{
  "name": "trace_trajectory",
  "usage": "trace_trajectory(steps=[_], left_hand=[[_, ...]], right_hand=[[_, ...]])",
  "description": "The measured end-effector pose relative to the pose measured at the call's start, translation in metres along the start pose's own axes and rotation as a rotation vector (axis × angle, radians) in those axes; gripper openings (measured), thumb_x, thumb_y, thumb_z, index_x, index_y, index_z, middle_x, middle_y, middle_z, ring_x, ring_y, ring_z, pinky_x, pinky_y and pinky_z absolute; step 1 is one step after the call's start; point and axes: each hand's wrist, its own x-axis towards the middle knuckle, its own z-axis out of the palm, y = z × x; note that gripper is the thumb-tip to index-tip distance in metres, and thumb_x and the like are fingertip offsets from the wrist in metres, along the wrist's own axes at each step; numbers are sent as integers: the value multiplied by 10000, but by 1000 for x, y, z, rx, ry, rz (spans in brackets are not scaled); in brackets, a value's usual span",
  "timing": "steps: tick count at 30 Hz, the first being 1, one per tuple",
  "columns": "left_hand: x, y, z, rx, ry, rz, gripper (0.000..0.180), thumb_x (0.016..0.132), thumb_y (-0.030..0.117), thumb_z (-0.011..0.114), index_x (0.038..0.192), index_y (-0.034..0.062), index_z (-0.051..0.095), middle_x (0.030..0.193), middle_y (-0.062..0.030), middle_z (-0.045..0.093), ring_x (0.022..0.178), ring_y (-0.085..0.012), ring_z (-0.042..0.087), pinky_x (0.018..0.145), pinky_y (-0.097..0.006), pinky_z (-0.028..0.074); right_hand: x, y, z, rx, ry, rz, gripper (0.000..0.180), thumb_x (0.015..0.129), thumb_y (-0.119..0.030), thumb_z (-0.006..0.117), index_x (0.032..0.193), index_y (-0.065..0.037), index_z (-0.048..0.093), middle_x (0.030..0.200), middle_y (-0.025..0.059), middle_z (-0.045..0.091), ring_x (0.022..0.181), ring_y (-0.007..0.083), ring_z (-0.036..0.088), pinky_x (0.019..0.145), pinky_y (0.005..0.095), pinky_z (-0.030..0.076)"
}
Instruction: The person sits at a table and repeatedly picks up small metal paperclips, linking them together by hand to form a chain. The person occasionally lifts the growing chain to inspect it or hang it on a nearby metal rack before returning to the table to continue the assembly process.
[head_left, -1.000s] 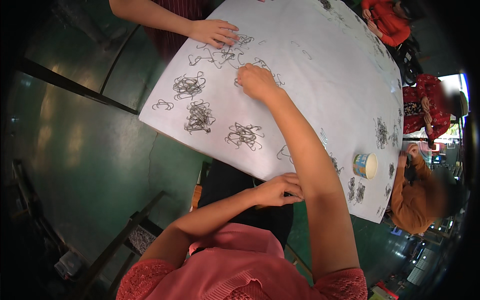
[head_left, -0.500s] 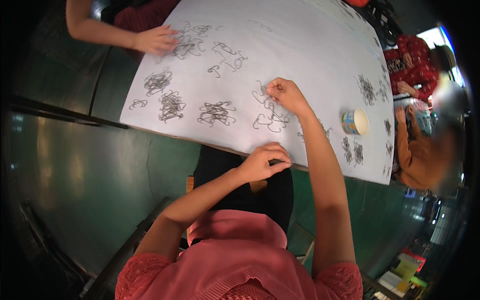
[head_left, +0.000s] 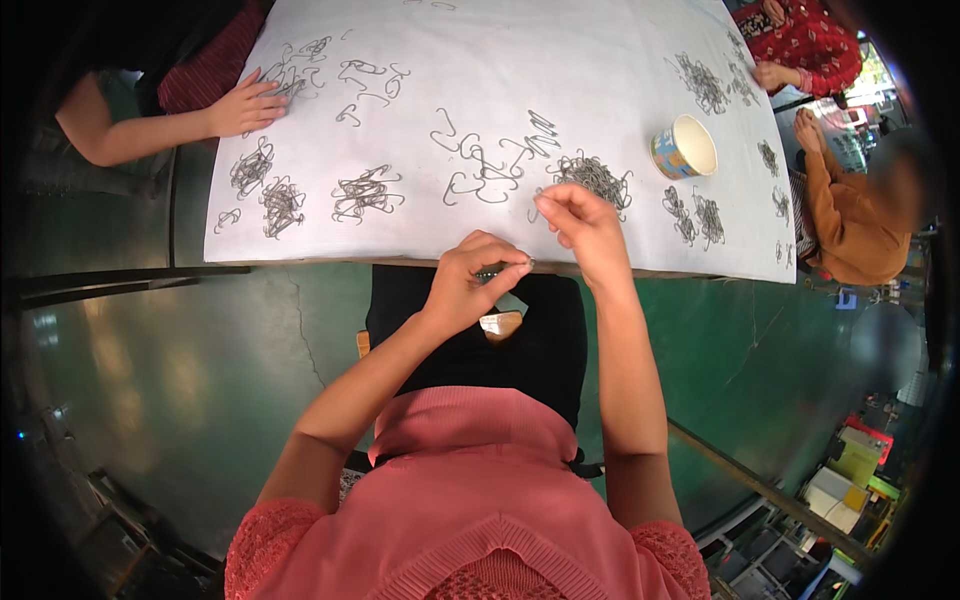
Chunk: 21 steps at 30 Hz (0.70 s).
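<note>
My right hand point(head_left: 588, 228) is closed in a pinch just over the table's near edge. A thin curved wire hook point(head_left: 537, 208) shows at its fingertips. Slightly lower and to the left, my left hand point(head_left: 472, 280) is also pinched at the near edge; a small shiny bit shows at its fingertips, too small to name. Beyond the hands, loose S-shaped wire hooks point(head_left: 482, 170) lie spread out. A dense heap of wire hooks point(head_left: 597, 183) sits behind my right hand, partly covered by it.
The white tabletop point(head_left: 420, 235) carries more hook piles at left point(head_left: 282, 205), centre left point(head_left: 367, 195) and right point(head_left: 707, 220). A paper cup point(head_left: 685, 148) stands at right. A co-worker's hand point(head_left: 245, 107) rests by hooks at far left; other people sit along the right side.
My right hand has come back from the loose hooks toward my left hand, with a wire hook in its fingers. The view has shifted, and the dense heap now shows more fully.
</note>
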Motion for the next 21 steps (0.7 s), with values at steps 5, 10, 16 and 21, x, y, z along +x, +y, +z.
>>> trace_trajectory(steps=[5, 10, 16, 21], left_hand=[[-7, 6, -4, 3, -13, -65, 105, 791, 50, 702, 894, 26, 700, 831, -75, 668, 824, -198, 600, 764, -305, 471], [-15, 8, -3, -11, -3, -60, 114, 794, 46, 701, 906, 22, 702, 841, -75, 673, 825, -191, 602, 752, -302, 480], [-17, 16, -3, 11, 19, -43, 110, 797, 45, 700, 905, 21, 700, 850, -74, 680, 828, -189, 604, 755, -301, 479], [-18, 19, -10, 50, 39, -86, 104, 802, 45, 701, 901, 14, 696, 854, -78, 682, 839, -183, 605, 771, -298, 472]], right_hand=[[46, 12, 17, -442, -120, -63, 166, 773, -204, 714, 884, -82, 699, 766, 65, 665, 737, 197, 622, 692, 329, 482], [88, -9, 50, -695, -83, -300, 134, 770, -218, 706, 843, -106, 701, 895, 93, 674, 846, 248, 653, 715, 373, 507], [128, -17, 100, -1121, -202, -348, 154, 810, -236, 680, 843, -86, 688, 920, 96, 671, 864, 257, 642, 734, 368, 499], [125, -8, 87, -982, -285, -451, 148, 850, -176, 631, 876, -31, 643, 856, 120, 655, 798, 257, 636, 695, 344, 496]])
